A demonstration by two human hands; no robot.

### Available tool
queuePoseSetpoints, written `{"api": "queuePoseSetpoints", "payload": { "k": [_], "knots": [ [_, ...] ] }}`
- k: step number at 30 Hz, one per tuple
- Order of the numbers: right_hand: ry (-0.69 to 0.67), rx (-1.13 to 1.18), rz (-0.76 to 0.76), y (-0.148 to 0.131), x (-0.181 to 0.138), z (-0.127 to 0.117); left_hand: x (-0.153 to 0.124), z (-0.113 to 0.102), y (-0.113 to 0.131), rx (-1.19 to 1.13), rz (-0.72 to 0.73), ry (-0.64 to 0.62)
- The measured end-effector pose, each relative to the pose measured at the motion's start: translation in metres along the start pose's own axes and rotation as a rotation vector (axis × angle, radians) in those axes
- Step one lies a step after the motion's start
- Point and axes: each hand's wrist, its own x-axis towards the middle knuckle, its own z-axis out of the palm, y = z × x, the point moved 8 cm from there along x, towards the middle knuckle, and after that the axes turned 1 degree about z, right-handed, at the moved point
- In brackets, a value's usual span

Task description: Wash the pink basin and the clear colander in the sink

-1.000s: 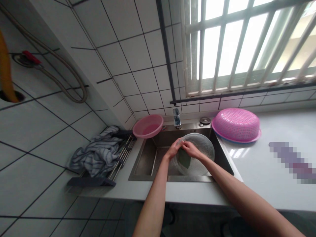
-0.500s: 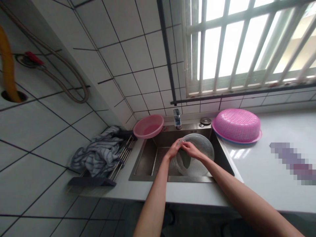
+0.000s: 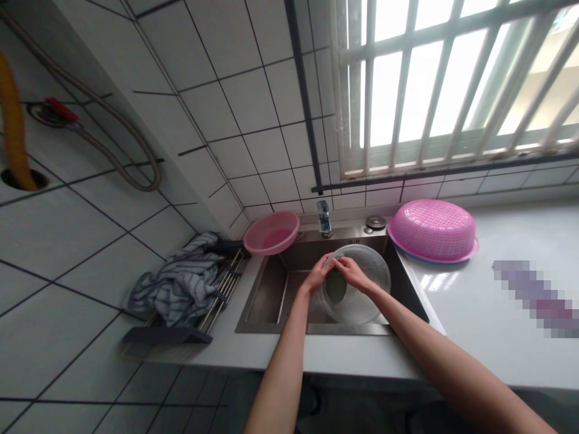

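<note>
Over the steel sink point(image 3: 266, 289), both my hands meet at a dark green leaf point(image 3: 336, 287). My left hand point(image 3: 318, 274) pinches the leaf's upper left edge. My right hand point(image 3: 353, 272) grips it from the right, fingers closed. The leaf hangs above a clear mesh strainer bowl point(image 3: 371, 283) that sits tilted in the sink. The tap point(image 3: 323, 217) stands just behind my hands.
A pink basin point(image 3: 271, 232) rests on the sink's back left corner. An upturned pink colander point(image 3: 432, 229) lies on the white counter point(image 3: 479, 313) at right. A striped cloth point(image 3: 181, 283) is heaped on a roll-up drying rack point(image 3: 221, 289) at left. Tiled walls and a barred window rise behind.
The leaf has shifted slightly between my fingers and now looks shorter and rounder. My hands stay in nearly the same place over the strainer.
</note>
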Motion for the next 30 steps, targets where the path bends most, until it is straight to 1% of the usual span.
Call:
{"api": "queuePoseSetpoints", "payload": {
  "k": [2,3,4,5,7,10,11,12,14,16,18,20,21,22,23,24,25,28,29,30],
  "knots": [
    [0.145,-0.004,0.017,-0.001,0.003,-0.024,0.001,0.001,0.0,-0.005,-0.002,0.0],
    [0.186,-0.002,0.026,-0.001,0.004,-0.034,0.001,0.002,-0.002,-0.001,-0.011,0.001],
    [0.206,0.0,0.036,-0.001,0.004,-0.041,0.001,0.002,-0.003,0.003,-0.024,0.001],
    [0.191,0.0,0.045,-0.001,0.005,-0.043,0.0,0.003,-0.005,0.006,-0.04,0.002],
    [0.072,-0.009,0.055,0.001,0.004,-0.032,-0.001,0.001,-0.009,0.007,-0.069,0.015],
    [-0.18,-0.036,0.044,0.006,-0.004,0.008,-0.004,-0.004,-0.013,0.0,-0.107,0.052],
    [-0.238,-0.05,0.04,0.008,-0.007,0.02,-0.005,-0.006,-0.015,0.001,-0.123,0.059],
    [-0.271,-0.063,0.038,0.011,-0.009,0.029,-0.005,-0.007,-0.015,0.004,-0.14,0.06],
    [-0.274,-0.077,0.033,0.014,-0.011,0.037,-0.005,-0.006,-0.014,0.014,-0.149,0.044],
    [-0.198,-0.076,0.015,0.014,-0.007,0.03,-0.005,-0.003,-0.008,0.016,-0.115,0.008],
    [-0.053,-0.076,0.005,0.012,0.0,0.009,-0.004,0.002,-0.002,0.014,-0.083,-0.027],
    [0.115,-0.073,0.025,0.01,0.005,-0.017,-0.006,0.004,-0.001,0.018,-0.106,-0.033],
    [0.177,-0.064,0.038,0.009,0.006,-0.027,-0.007,0.004,-0.003,0.023,-0.133,-0.029],
    [0.206,-0.051,0.047,0.008,0.006,-0.033,-0.007,0.004,-0.005,0.027,-0.157,-0.027],
    [0.191,-0.036,0.049,0.007,0.006,-0.034,-0.008,0.005,-0.006,0.03,-0.169,-0.026],
    [0.134,-0.02,0.046,0.006,0.005,-0.029,-0.008,0.005,-0.006,0.031,-0.162,-0.026],
    [0.041,-0.005,0.042,0.005,0.003,-0.019,-0.007,0.004,-0.005,0.032,-0.139,-0.028],
    [-0.284,0.009,0.055,0.006,-0.011,0.021,-0.005,0.004,-0.001,0.033,-0.058,-0.037],
    [-0.353,0.005,0.061,0.007,-0.015,0.031,-0.005,0.005,0.0,0.031,-0.043,-0.049],
    [-0.381,0.001,0.061,0.007,-0.017,0.035,-0.004,0.006,0.001,0.028,-0.032,-0.065]
  ]
}}
